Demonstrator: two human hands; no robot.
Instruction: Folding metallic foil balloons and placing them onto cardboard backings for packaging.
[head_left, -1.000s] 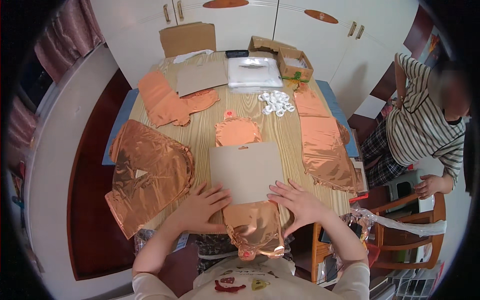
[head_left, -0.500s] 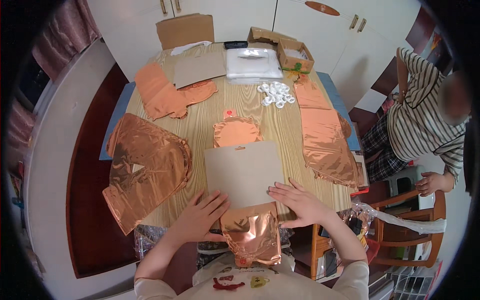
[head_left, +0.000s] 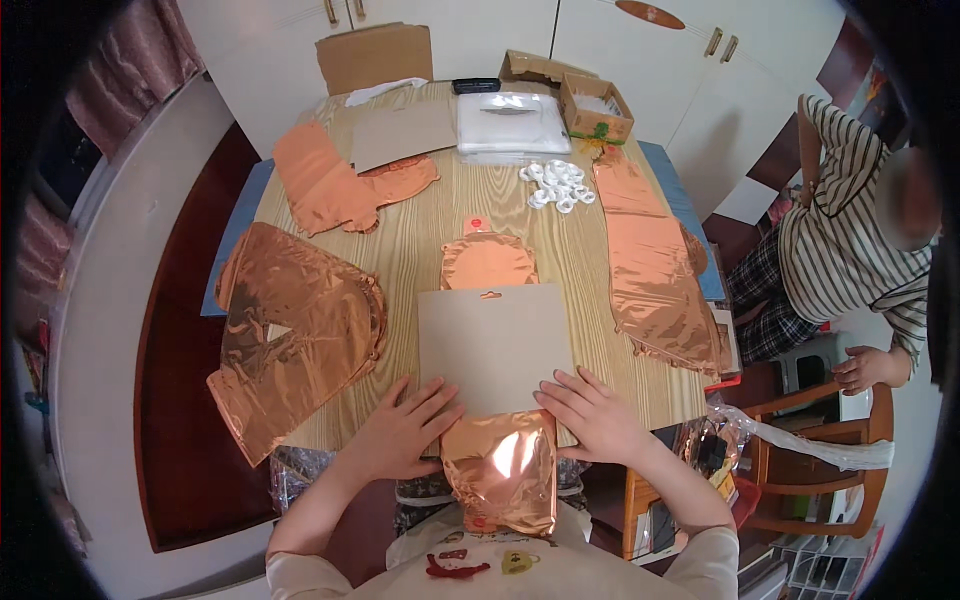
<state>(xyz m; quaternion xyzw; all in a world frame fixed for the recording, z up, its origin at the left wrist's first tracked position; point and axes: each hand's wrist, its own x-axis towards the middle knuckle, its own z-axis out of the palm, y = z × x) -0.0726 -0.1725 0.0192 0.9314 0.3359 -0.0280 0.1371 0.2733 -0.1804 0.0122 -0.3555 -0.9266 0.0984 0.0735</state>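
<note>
Head view, watched from where I stand; landmark, the hang-slotted card (head_left: 495, 350) at the wooden table's (head_left: 400, 260) near side. Well left of the card: crinkled copper foil balloon (head_left: 320, 290), lying flat, triangular opening in it. Farther off, up and left of the card: bent foil balloon (head_left: 320, 180), then brown cardboard panel (head_left: 375, 58) and a grey-brown sheet (head_left: 405, 135). At the card's lower left corner, left hand (head_left: 405, 430): open, fingers spread, fingertips resting on it. Card lies across the central foil balloon (head_left: 490, 260), which shows beyond its far and near edges, middle hidden. Past the card's far edge, a stack of clear plastic bags (head_left: 510, 130); up and right of it, white ribbon rolls (head_left: 558, 187). At its lower right corner, right hand (head_left: 597, 415): open likewise, fingertips on the card. Beyond and right of the card, small cardboard box (head_left: 598, 130); nearer, long foil balloon (head_left: 655, 270). Well right of the card, a person in a striped shirt (head_left: 840, 230).
</note>
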